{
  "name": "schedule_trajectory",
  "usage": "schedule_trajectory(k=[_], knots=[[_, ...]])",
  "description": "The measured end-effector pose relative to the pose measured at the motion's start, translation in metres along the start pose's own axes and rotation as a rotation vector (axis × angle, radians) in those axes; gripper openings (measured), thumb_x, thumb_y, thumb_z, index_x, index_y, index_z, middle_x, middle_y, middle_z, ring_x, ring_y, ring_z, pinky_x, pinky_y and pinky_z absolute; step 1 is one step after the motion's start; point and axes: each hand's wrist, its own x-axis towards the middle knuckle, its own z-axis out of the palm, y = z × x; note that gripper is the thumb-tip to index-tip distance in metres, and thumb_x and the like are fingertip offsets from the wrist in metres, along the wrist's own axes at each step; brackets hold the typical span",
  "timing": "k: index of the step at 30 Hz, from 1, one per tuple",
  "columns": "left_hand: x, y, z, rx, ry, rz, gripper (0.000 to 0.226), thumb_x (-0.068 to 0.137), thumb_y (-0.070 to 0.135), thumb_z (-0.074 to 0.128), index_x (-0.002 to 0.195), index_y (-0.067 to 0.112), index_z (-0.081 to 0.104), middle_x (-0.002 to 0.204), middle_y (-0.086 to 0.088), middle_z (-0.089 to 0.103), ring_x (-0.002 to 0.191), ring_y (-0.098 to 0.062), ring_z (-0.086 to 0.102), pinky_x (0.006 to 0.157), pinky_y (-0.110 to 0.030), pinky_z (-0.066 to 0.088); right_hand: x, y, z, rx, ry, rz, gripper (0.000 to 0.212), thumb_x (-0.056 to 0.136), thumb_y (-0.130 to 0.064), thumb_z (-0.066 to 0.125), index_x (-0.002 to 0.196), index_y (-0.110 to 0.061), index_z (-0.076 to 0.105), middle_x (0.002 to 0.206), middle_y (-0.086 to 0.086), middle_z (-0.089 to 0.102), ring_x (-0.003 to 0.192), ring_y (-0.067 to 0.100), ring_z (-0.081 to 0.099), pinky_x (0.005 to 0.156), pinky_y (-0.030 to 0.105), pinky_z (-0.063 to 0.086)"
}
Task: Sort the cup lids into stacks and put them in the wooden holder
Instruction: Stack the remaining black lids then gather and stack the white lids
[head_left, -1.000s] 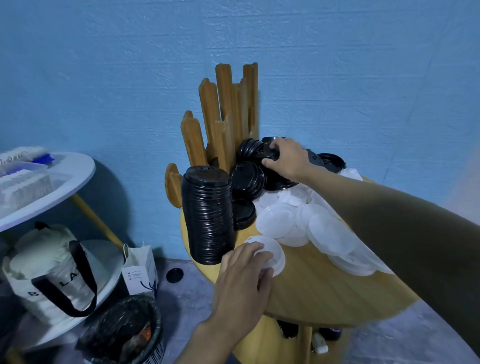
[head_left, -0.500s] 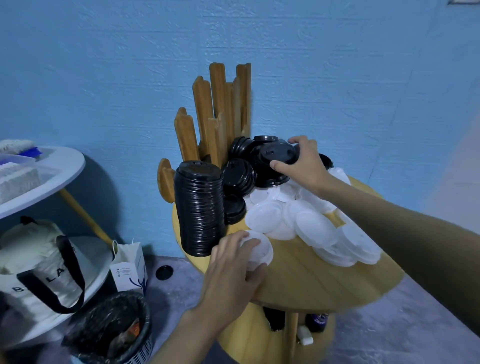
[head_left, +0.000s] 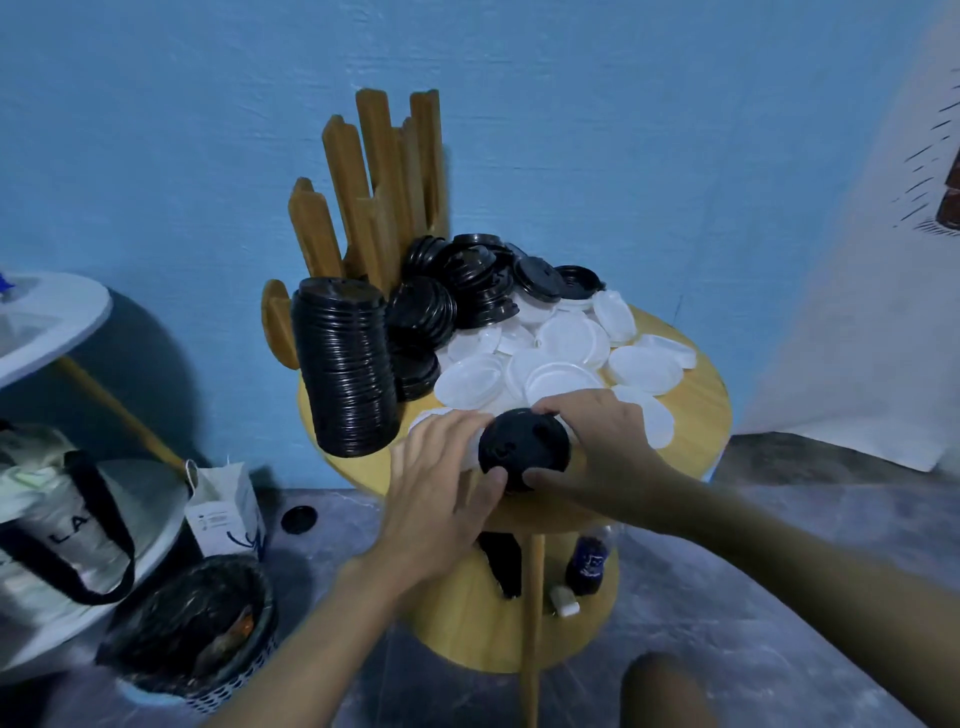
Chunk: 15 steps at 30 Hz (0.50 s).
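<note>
1. A blue wall (head_left: 571, 130) fills the background.
2. A round wooden desk (head_left: 696, 415) stands before it, with a lower shelf (head_left: 467, 613) beneath the top.
3. A white desk (head_left: 52, 322) shows at the left edge. Under it lies a pale tote bag (head_left: 47, 525) with dark straps.
4. The wooden holder (head_left: 379, 171) rises from the far left of the round desk, its upright slats stepped in height.
5. A dark waste basket (head_left: 192, 623) sits on the floor, near left.
6. A tall stack of black lids (head_left: 345, 369) stands upright at the holder's front, touching its lowest slat. Whether it sits in a slot I cannot tell.
7. White lids (head_left: 566, 343) lie spread and overlapping across the middle and right of the desk.
8. A heap of loose black lids (head_left: 467, 286) is piled between the holder and the white lids.
9. Of the two hands, the right hand (head_left: 597, 452) grasps a single black lid (head_left: 522, 447) at the desk's near edge, fingers over its top and thumb under.
10. The left hand (head_left: 447, 483) lies just beside it, its fingers nearly straight over something white and its thumb against the lid's rim. Whether it grips anything I cannot tell.
11. A small white paper bag (head_left: 223, 514) stands on the floor by the basket.
12. A dark bottle (head_left: 587, 564) stands on the lower shelf.
13. One stray black lid (head_left: 300, 519) lies on the floor near the paper bag.
</note>
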Motion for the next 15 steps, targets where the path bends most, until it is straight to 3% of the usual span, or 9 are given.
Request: schedule_trajectory(k=[6, 15], knots=[[0.002, -0.003, 0.003, 0.256, -0.122, 0.045, 0.051, 0.087, 0.069, 0.043, 0.127, 0.042, 0.057, 0.143, 0.01, 0.048, 0.138, -0.01, 0.03, 0.11, -0.033, 0.018, 0.021, 0.01, -0.003, 0.092, 0.07, 0.035, 0.041, 0.087, -0.05, 0.063, 0.123, -0.033, 0.053, 0.13, -0.016, 0.05, 0.126, 0.011, 0.037, 0.095, 0.03, 0.02], [0.003, -0.005, 0.008, 0.284, -0.107, 0.06, 0.053, 0.086, 0.07, 0.045, 0.123, 0.035, 0.061, 0.137, 0.019, 0.057, 0.145, -0.006, 0.026, 0.116, -0.04, 0.013, 0.123, 0.036, -0.004, 0.019, 0.092, 0.141, 0.037, 0.092, -0.038, 0.058, 0.126, -0.024, 0.054, 0.137, 0.003, 0.047, 0.131, 0.025, 0.037, 0.104, 0.042, 0.025]])
